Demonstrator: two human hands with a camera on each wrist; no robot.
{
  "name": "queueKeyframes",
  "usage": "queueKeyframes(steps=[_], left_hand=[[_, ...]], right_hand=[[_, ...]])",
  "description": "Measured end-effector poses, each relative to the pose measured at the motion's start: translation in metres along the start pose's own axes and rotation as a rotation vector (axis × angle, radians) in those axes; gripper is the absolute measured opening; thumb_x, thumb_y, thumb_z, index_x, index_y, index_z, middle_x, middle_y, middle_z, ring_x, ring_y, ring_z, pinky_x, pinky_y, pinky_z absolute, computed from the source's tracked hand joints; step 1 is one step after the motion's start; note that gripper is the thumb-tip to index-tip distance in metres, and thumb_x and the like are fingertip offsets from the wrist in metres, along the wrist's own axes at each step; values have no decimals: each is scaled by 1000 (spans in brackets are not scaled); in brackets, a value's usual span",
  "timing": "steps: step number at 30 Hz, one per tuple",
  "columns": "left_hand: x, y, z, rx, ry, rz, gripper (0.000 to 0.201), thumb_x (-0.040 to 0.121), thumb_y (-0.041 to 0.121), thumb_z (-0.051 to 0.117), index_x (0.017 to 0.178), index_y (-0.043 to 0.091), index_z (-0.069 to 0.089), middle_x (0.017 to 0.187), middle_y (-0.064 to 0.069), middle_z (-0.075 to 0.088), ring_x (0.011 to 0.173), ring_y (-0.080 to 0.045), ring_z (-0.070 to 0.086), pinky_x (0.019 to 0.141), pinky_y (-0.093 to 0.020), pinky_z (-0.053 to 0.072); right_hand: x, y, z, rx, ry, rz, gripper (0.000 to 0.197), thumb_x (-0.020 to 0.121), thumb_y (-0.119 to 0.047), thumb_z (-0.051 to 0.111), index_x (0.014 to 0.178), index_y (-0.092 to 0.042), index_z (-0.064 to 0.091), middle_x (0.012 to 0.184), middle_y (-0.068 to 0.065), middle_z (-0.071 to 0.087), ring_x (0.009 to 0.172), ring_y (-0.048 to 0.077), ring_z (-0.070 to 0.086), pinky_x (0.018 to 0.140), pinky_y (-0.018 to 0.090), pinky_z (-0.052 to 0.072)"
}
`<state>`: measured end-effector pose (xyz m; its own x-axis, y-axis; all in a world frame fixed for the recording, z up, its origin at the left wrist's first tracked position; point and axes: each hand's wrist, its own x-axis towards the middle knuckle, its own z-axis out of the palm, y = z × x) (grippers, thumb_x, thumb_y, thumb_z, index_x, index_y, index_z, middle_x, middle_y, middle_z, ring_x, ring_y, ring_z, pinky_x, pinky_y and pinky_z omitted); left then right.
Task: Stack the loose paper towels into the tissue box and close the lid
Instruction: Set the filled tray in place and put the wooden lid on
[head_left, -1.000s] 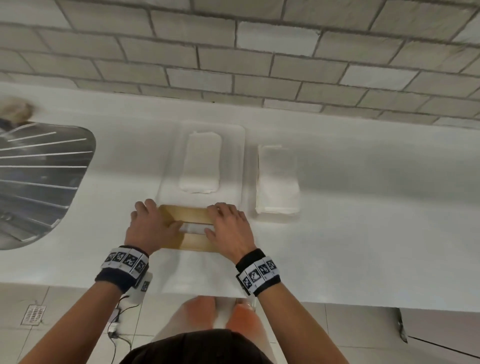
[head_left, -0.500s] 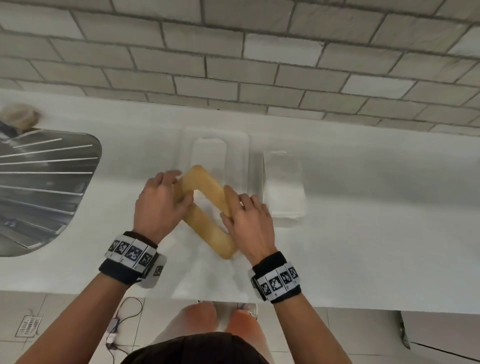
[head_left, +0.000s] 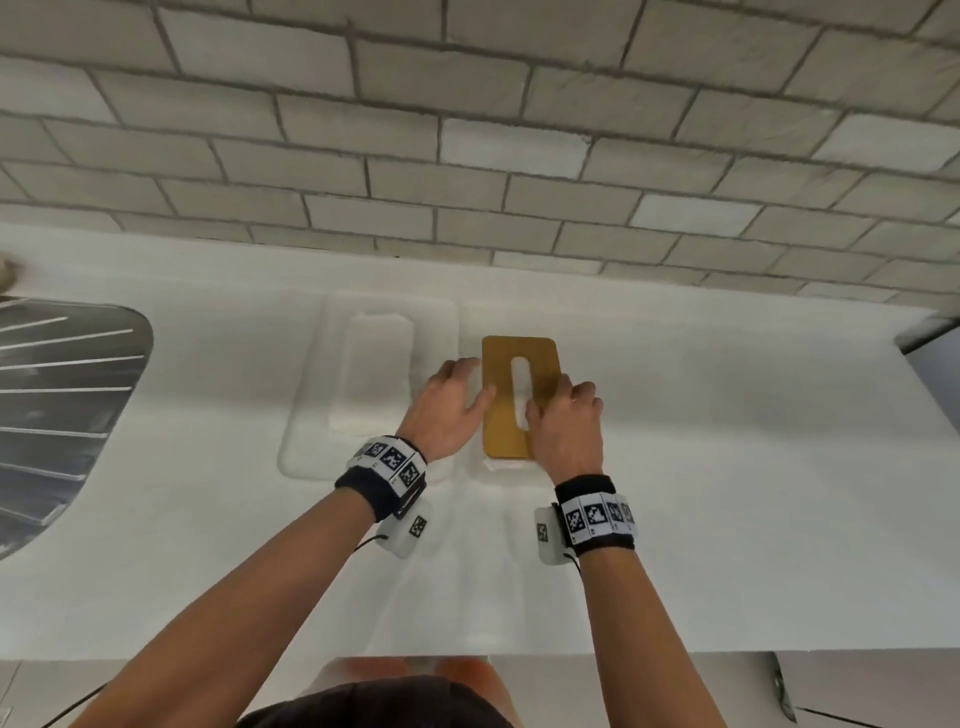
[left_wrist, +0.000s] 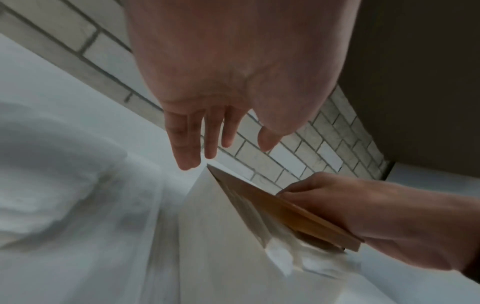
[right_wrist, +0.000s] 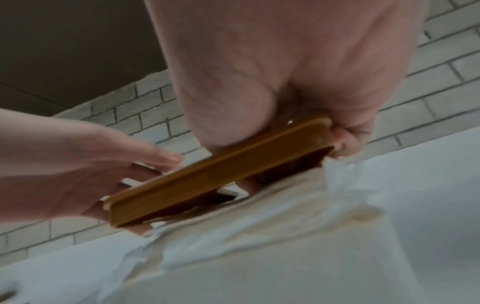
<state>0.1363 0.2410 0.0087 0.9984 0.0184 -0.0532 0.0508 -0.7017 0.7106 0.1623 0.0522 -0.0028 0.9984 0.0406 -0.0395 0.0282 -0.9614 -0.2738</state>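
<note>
A tan wooden lid (head_left: 498, 374) with a slot lies flat over the loose stack of paper towels (head_left: 501, 464), whose white edge shows at its near end. My right hand (head_left: 553, 402) grips the lid, thumb in the slot and fingers over the right edge; the right wrist view shows the lid (right_wrist: 207, 176) held just above the crumpled towels (right_wrist: 259, 236). My left hand (head_left: 475, 384) has straight fingers beside the lid's left edge. The clear tissue box (head_left: 311, 415) stands open to the left, with folded towels (head_left: 374, 374) inside.
A steel sink (head_left: 62, 395) is set into the white counter at the far left. A tiled wall (head_left: 467, 156) rises behind the box. The counter's front edge (head_left: 623, 649) runs close to my body.
Both hands lifted the lid from the counter's front, turned it lengthwise and carried it back and right onto the loose towel stack. My left hand has let go and straightened.
</note>
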Motion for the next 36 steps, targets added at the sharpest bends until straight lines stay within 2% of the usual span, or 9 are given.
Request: queueKeyframes(steps=[9,12,15,18,21,24,29,32,36], left_hand=[[92,0,31,222,-170,68,59,114,49,32,168,26,24,177,3,18,165,-27,3,133,-52,13],[112,-2,39,389,-206,161,54,114,47,26,164,25,31,167,-2,37,159,-29,25,132,-54,11],[125,-1,42,514,-180,208,49,114,46,22,150,21,43,149,-5,54,143,-29,47,130,-57,14],[139,11,42,554,-191,205,50,114,48,22,131,14,53,131,-11,67,121,-32,61,112,-48,40],[149,21,47,627,-281,139,55,112,54,19,124,13,54,121,-15,70,105,-37,67,83,-42,47],[153,23,51,729,-290,192,56,113,51,16,122,13,56,118,-14,71,98,-36,68,86,-46,54],[162,21,50,826,-260,242,64,110,50,10,154,12,38,105,-11,67,75,-29,56,69,-40,40],[165,17,52,638,-186,129,71,110,64,22,143,3,36,75,-2,55,62,-26,51,63,-38,42],[167,11,56,651,-197,134,60,110,65,19,99,15,50,92,-12,68,75,-31,59,72,-41,48]], right_hand=[[-16,14,20,4,57,47,68,109,-54,44,163,-12,38,144,19,56,123,41,52,89,53,55],[-17,7,17,74,23,16,79,107,-63,36,168,-14,23,168,15,35,148,39,39,110,57,48],[-27,-9,17,54,-41,24,124,86,-98,21,170,-8,8,178,18,10,163,38,18,128,56,29],[-32,-21,20,17,-80,37,147,71,-107,32,169,-2,0,178,23,-1,165,40,9,131,54,23],[-34,-27,19,25,-118,36,142,75,-91,54,168,-1,-3,177,27,-2,163,44,16,130,51,29],[-31,-26,19,27,-116,38,140,73,-87,59,169,-2,2,176,27,2,160,45,23,127,51,34],[-25,-16,22,20,-82,28,137,68,-90,57,166,-7,9,171,26,18,146,44,41,111,52,50],[-22,-15,22,28,-50,33,133,66,-90,58,164,-11,16,158,20,31,129,39,52,92,47,58],[-21,-17,27,13,-30,40,130,68,-93,51,168,-20,13,150,20,37,119,39,53,87,48,57]])
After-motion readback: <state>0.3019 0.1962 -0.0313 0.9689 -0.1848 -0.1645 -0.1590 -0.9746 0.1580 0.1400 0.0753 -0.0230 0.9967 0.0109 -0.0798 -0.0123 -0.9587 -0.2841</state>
